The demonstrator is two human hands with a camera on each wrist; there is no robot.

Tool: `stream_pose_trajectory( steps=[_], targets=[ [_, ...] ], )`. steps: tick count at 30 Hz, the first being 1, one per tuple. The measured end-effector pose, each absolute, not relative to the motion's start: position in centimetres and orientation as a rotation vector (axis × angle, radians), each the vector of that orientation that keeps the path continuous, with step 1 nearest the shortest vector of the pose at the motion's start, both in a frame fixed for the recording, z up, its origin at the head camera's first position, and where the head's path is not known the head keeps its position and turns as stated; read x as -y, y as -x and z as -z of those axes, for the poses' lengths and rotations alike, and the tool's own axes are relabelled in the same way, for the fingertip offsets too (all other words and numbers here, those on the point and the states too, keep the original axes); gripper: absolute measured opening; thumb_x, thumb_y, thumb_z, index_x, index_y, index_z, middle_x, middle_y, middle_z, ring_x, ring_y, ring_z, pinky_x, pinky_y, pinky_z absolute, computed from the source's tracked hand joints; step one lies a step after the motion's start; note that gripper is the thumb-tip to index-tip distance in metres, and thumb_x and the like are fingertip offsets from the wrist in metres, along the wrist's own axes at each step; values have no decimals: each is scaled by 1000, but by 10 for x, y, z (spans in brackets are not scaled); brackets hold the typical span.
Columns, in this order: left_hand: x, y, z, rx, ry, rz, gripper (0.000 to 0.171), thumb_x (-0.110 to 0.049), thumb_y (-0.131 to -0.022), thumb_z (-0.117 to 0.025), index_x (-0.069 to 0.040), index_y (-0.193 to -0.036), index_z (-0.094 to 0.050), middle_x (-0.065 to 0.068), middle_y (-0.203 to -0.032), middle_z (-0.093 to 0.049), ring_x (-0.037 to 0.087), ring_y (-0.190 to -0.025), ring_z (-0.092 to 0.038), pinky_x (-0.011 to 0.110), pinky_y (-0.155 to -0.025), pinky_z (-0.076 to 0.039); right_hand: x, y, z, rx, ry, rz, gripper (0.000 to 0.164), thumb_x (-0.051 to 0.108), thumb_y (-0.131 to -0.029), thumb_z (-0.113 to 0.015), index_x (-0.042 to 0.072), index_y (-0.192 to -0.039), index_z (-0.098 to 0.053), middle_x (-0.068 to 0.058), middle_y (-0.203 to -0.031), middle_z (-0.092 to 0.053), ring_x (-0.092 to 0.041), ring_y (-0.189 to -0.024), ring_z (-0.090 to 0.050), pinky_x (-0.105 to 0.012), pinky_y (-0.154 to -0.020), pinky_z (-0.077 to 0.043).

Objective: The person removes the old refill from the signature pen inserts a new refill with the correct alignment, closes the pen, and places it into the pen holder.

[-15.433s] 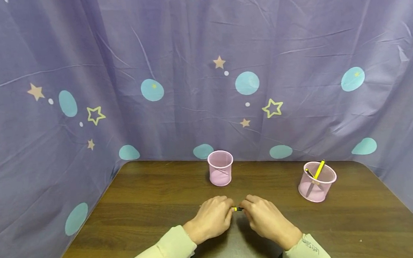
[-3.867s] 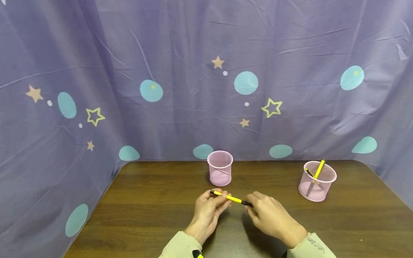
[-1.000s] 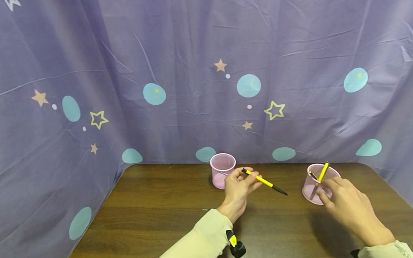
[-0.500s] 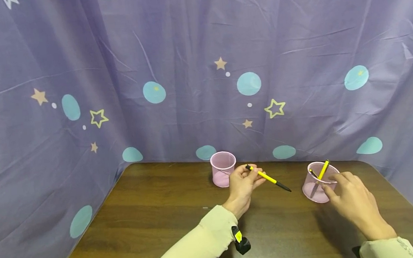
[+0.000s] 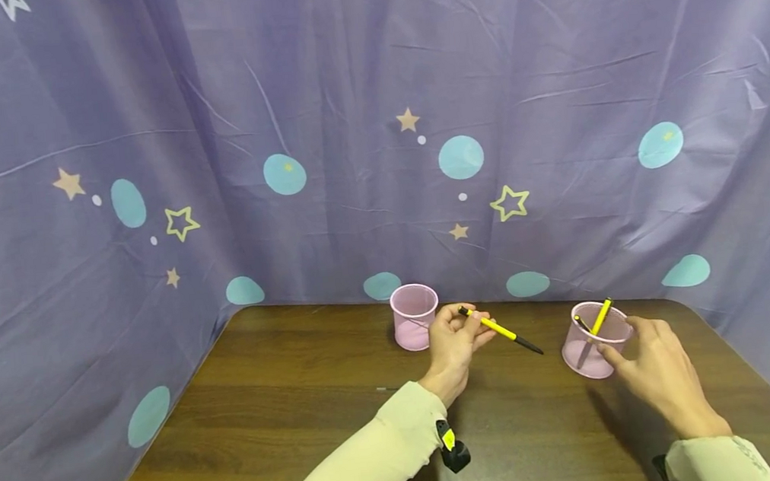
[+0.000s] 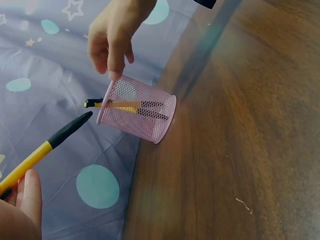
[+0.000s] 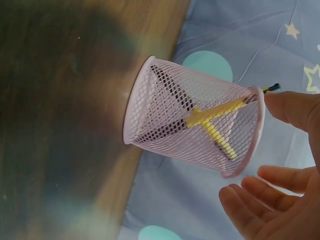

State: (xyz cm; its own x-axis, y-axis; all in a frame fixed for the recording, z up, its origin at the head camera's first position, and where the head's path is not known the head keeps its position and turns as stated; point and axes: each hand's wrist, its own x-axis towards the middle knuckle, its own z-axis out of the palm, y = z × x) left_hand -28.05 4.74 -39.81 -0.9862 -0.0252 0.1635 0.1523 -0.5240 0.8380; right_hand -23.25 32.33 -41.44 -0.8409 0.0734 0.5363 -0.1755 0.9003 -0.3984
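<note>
My left hand (image 5: 454, 341) pinches a yellow ballpoint pen (image 5: 496, 327) with black ends. Its black tip slants down to the right, above the table; the left wrist view shows the pen's front (image 6: 30, 161) pointing at a pink mesh pen holder (image 5: 584, 360). That holder stands upright at the right and contains yellow-and-black pens (image 7: 205, 117) that cross inside it. Around its rim my right hand (image 5: 665, 376) is spread, thumb at the near edge and fingers towards the right side. In the right wrist view the fingers (image 7: 250, 200) look apart from the mesh.
A second pink mesh pen holder (image 5: 412, 333) stands near the back edge, just behind my left hand. A small thin pale piece (image 5: 382, 389) lies on the brown wooden table (image 5: 288, 386). A purple patterned curtain (image 5: 346, 106) closes off the back and sides.
Both hands worked together at the pen earlier; then they parted. The left hand carried it right, and the right hand moved to the right-hand holder, its fingers lately shifting to the rim's right side.
</note>
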Motion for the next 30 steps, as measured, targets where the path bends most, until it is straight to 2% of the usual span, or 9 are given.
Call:
stream_pose_trajectory(
  steps=[2,5,12,17,20,24,30],
  targets=[
    [-48,280,397,1466,198,2650,10,8,-88,-57,6,-98,-54,30,-93,-65,32,-83,-69,43,-75,-55,-325,236,416,2518,-60,-624,71,35,-80,-75,-15,-123,-47,-36,-116,-46,-52,-107,-43,-64,-82,-35],
    [-49,281,397,1456,204,2642,9,8,-88,-57,8,-97,-55,32,-94,-64,28,-80,-68,44,-75,-55,-327,240,417,2544,-34,-674,78,39,-80,-74,-18,-124,-44,-38,-117,-44,-53,-110,-41,-65,-85,-34],
    [-53,281,394,1445,193,2641,9,11,-85,-60,9,-93,-56,37,-96,-62,32,-84,-68,41,-73,-56,-330,244,420,2586,6,-758,86,45,-80,-72,-18,-129,-39,-40,-119,-42,-55,-111,-40,-65,-85,-32],
    [-56,283,391,1447,188,2635,10,12,-84,-62,11,-93,-56,29,-90,-65,34,-86,-68,38,-72,-56,-330,248,421,2581,2,-788,86,45,-80,-73,-18,-128,-40,-40,-117,-45,-54,-110,-41,-65,-85,-33],
    [-58,283,390,1450,178,2631,12,12,-83,-62,13,-94,-56,24,-88,-65,29,-82,-68,37,-70,-56,-328,250,422,2586,10,-797,85,45,-79,-74,-17,-126,-42,-38,-115,-48,-53,-108,-44,-64,-83,-35],
    [-61,283,388,1447,177,2623,13,12,-82,-63,14,-94,-57,23,-87,-65,22,-78,-67,37,-70,-57,-328,253,426,2598,28,-803,84,45,-78,-75,-17,-125,-42,-37,-111,-50,-53,-103,-47,-63,-80,-38],
    [-68,283,387,1426,187,2632,12,13,-82,-62,15,-93,-57,25,-87,-63,21,-76,-67,37,-70,-56,-329,255,430,2559,44,-803,76,41,-74,-79,-13,-119,-48,-34,-107,-56,-49,-96,-53,-59,-77,-40]
  ],
)
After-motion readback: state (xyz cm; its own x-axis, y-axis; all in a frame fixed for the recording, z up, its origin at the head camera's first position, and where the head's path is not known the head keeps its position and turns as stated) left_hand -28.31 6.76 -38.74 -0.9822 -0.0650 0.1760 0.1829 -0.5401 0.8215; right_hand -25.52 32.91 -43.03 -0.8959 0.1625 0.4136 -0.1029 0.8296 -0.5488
